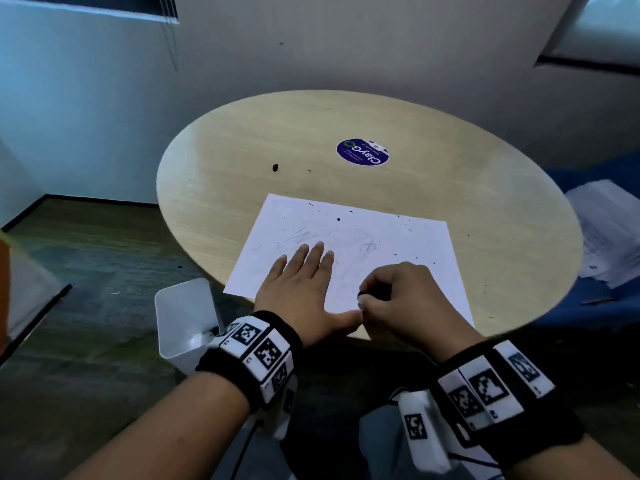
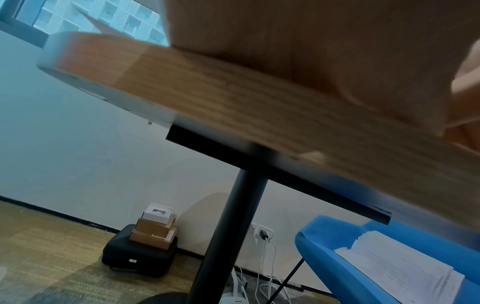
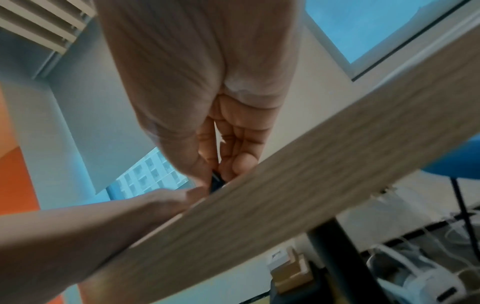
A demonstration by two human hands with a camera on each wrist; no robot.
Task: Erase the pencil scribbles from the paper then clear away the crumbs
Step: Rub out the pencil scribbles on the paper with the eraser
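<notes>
A white sheet of paper [image 1: 381, 244] lies on the round wooden table [image 1: 346, 140], with faint pencil scribbles [image 1: 349, 244] across its middle and dark eraser crumbs [image 1: 338, 219] scattered over it. My left hand [image 1: 301, 282] lies flat on the paper's near left part, fingers straight. My right hand [image 1: 405, 296] is beside it at the paper's near edge, fingers curled, pinching a small dark eraser [image 1: 363, 295] against the sheet. In the right wrist view the eraser [image 3: 216, 182] shows between thumb and fingers at the table's edge [image 3: 285, 205].
A white bin [image 1: 187, 320] stands on the floor by the table's near left edge. A round blue sticker [image 1: 362, 152] and a dark crumb [image 1: 275, 167] lie on the far tabletop. A blue chair with stacked papers [image 1: 609, 230] is on the right.
</notes>
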